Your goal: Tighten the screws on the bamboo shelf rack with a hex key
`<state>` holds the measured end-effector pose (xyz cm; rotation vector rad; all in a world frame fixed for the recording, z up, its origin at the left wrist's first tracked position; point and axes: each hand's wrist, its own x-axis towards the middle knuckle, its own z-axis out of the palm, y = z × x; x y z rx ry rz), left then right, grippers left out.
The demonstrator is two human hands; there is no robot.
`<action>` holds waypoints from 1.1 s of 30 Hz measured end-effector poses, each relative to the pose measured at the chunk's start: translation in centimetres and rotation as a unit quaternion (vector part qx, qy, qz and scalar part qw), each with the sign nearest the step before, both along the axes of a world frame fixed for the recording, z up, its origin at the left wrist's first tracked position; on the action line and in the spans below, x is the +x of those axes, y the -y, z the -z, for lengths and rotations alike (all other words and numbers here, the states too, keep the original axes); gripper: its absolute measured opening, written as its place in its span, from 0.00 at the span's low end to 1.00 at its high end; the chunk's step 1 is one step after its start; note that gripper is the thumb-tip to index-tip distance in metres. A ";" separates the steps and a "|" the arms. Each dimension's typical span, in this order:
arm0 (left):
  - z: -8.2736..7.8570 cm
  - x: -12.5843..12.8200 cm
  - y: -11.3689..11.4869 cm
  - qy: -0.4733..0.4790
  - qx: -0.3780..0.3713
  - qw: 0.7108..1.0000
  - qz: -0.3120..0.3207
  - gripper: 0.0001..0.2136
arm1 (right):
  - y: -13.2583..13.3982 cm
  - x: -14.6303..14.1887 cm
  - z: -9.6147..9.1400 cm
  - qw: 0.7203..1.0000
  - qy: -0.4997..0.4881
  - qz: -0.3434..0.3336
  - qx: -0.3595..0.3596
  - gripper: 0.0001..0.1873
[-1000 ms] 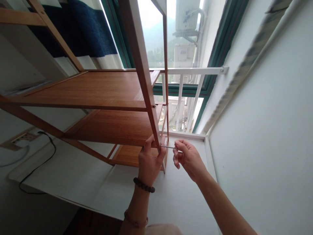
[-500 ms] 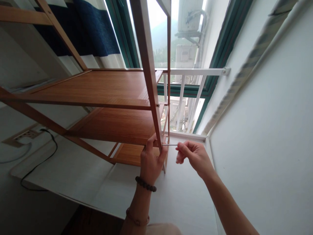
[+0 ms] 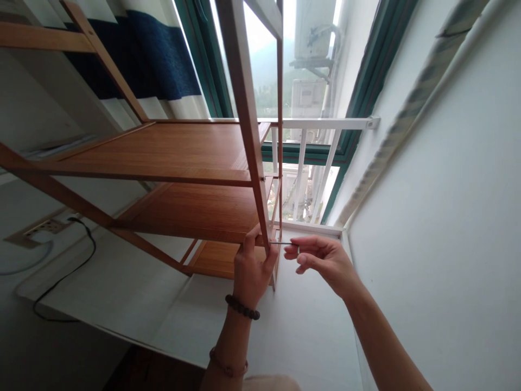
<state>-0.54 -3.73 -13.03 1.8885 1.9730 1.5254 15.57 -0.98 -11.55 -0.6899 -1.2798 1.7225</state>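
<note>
From my end, left to right, everything placed by the wooden shelf [image 3: 175, 149]. Far left, low beside the shelf: wall socket [image 3: 46, 227], with a black cord [image 3: 95, 245] looping down from it. Behind the shelf, upper left, a curtain [image 3: 158, 51] with a dark blue band. The shelf stands on a white ledge [image 3: 195, 312], which runs out in front of it.

I have the left hand [image 3: 251, 271] at the shelf's near right corner, fingers and thumb clamped on the front post [image 3: 249, 108] low down; a dark bead bracelet [image 3: 242, 307] sits on that wrist. Metal rod [image 3: 280, 243] — thin, about level, short bent end — sticks out to the right from that post, just beside the left thumb.

My right hand [image 3: 325, 260] is right of the shelf at the rod's outer end, thumb and forefinger apart, forefinger against the rod or very near it — can't tell contact. Beyond the shelf, a white railing [image 3: 325, 124] crosses the window [image 3: 264, 70]. Far right of the shelf: white wall [image 3: 439, 217].
</note>
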 end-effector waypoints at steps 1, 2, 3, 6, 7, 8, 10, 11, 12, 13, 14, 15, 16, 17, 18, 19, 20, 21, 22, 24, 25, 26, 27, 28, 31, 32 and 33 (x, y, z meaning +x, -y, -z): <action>0.0 0.0 0.0 0.002 0.000 1.000 0.002 0.19 | 0.0 0.0 0.1 1.000 0.003 0.004 0.008 0.14; 0.0 0.0 0.0 0.003 -0.001 1.000 0.001 0.19 | 0.0 -0.2 0.1 1.000 0.007 0.018 0.012 0.12; 0.1 0.0 0.0 0.005 -0.001 1.000 0.001 0.19 | 0.0 -0.5 0.2 0.999 0.009 0.035 0.011 0.10; 0.2 0.0 -0.1 0.005 0.000 1.000 -0.001 0.19 | 0.1 -1.8 0.6 0.997 -0.011 0.056 -0.054 0.14; 0.3 0.0 -0.1 0.004 0.001 1.000 -0.002 0.19 | 0.2 -2.2 0.7 0.994 -0.031 0.047 -0.094 0.16; 0.3 0.0 -0.1 0.005 0.001 1.000 -0.002 0.18 | 0.2 -2.6 0.9 0.989 -0.053 0.035 -0.134 0.16; 0.4 0.0 -0.1 0.005 0.000 1.000 -0.002 0.18 | 0.2 -2.9 1.2 0.979 -0.092 0.029 -0.178 0.14; 0.4 -0.1 -0.1 0.005 -0.002 1.000 -0.001 0.18 | 0.2 -2.9 1.3 0.979 -0.100 0.041 -0.172 0.14; 0.4 -0.1 -0.1 0.006 -0.003 1.000 -0.001 0.18 | 0.1 -2.8 1.4 0.982 -0.098 0.059 -0.147 0.13; 0.4 -0.1 -0.1 0.006 -0.003 1.000 -0.001 0.19 | 0.0 -2.5 1.5 0.987 -0.085 0.078 -0.108 0.13; 0.5 -0.1 -0.1 0.005 -0.004 1.000 -0.001 0.19 | -0.1 -2.2 1.5 0.991 -0.063 0.099 -0.062 0.12; 0.5 -0.1 -0.1 0.005 -0.004 1.000 -0.002 0.19 | -0.1 -2.0 1.6 0.992 -0.034 0.118 -0.015 0.12; 0.5 -0.1 -0.1 0.004 -0.005 1.000 -0.002 0.19 | -0.2 -1.8 1.6 0.990 -0.001 0.138 0.028 0.11; 0.5 -0.1 -0.1 0.004 -0.006 1.000 -0.003 0.19 | -0.1 -1.6 1.6 0.985 0.034 0.157 0.066 0.11; 0.4 -0.1 -0.1 0.004 -0.007 1.000 -0.003 0.19 | 0.0 -1.6 1.5 0.978 0.068 0.175 0.094 0.11; 0.4 -0.1 -0.1 0.004 -0.007 1.000 -0.003 0.20 | 0.3 -1.7 1.5 0.970 0.099 0.191 0.112 0.13; 0.4 -0.1 -0.1 0.004 -0.006 1.000 -0.003 0.19 | 0.6 -1.9 1.4 0.964 0.124 0.202 0.117 0.16; 0.4 -0.1 -0.1 0.003 -0.004 1.000 -0.002 0.19 | 0.9 -2.1 1.2 0.963 0.139 0.205 0.110 0.20; 0.3 -0.1 -0.1 0.002 -0.002 1.000 -0.002 0.19 | 1.2 -2.4 1.1 0.966 0.144 0.197 0.090 0.22; 0.3 -0.1 -0.1 0.003 -0.002 1.000 -0.002 0.18 | 1.7 -2.7 0.7 0.979 0.127 0.156 0.032 0.25; 0.3 0.0 -0.1 0.003 -0.002 1.000 -0.003 0.18 | 1.7 -2.8 0.4 0.985 0.114 0.126 0.006 0.25; 0.2 0.0 -0.1 0.003 -0.004 1.000 -0.003 0.18 | 1.7 -2.7 0.3 0.989 0.103 0.101 -0.009 0.25; 0.2 0.0 -0.1 0.003 -0.004 1.000 -0.004 0.18 | 1.5 -2.6 0.1 0.992 0.092 0.089 -0.013 0.23; 0.2 0.0 -0.1 0.003 -0.004 1.000 -0.003 0.18 | 1.3 -2.3 0.0 0.993 0.081 0.086 -0.008 0.21; 0.1 -0.1 -0.1 0.003 -0.002 1.000 0.003 0.17 | 0.4 -1.3 0.2 0.996 0.035 0.077 0.037 0.10; 0.2 -0.1 0.0 0.003 -0.001 1.000 0.004 0.18 | 0.2 -0.9 0.4 0.997 0.020 0.058 0.053 0.09; 0.2 -0.1 0.0 0.004 -0.001 1.000 0.004 0.18 | -0.1 -0.6 0.6 0.997 0.009 0.031 0.066 0.09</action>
